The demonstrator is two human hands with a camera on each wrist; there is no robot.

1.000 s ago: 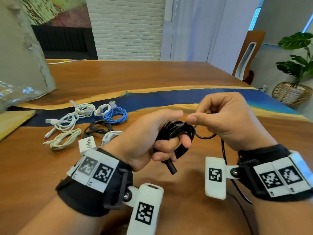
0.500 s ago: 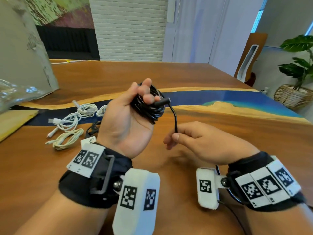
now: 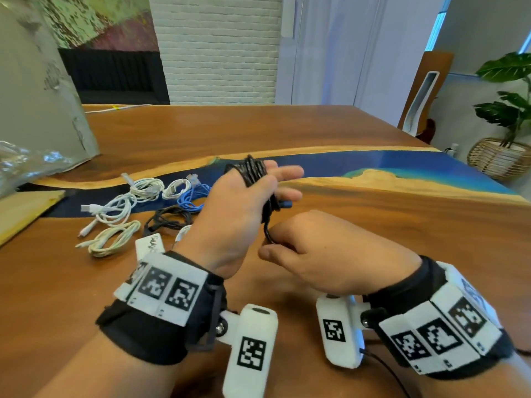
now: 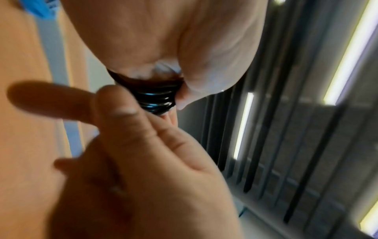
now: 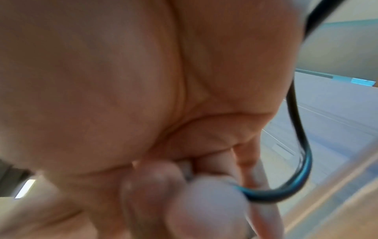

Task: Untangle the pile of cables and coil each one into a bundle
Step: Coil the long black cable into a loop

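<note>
A black cable [image 3: 255, 171] is wound in several loops round my left hand [image 3: 238, 208], which is raised above the table with its back toward me and its fingers [image 3: 287, 171] reaching right. In the left wrist view the black loops [image 4: 157, 98] sit tight against the palm. The cable's free tail [image 3: 267, 231] drops from the coil into my right hand [image 3: 321, 257], just below, which pinches it. The right wrist view shows the tail [image 5: 302, 145] curving down into the blurred fingertips [image 5: 212, 194].
On the wooden table [image 3: 373, 231] to the left lie coiled white cables [image 3: 146, 189], a blue bundle [image 3: 191, 198], a black bundle [image 3: 169, 219], a cream bundle [image 3: 115, 239] and a white tag [image 3: 150, 245]. A clear plastic bag [image 3: 28, 162] stands at the far left.
My left hand has rolled over, from palm toward me to back toward me, carrying the coil round. My right hand has risen close under it, and the tail between them is shorter.
</note>
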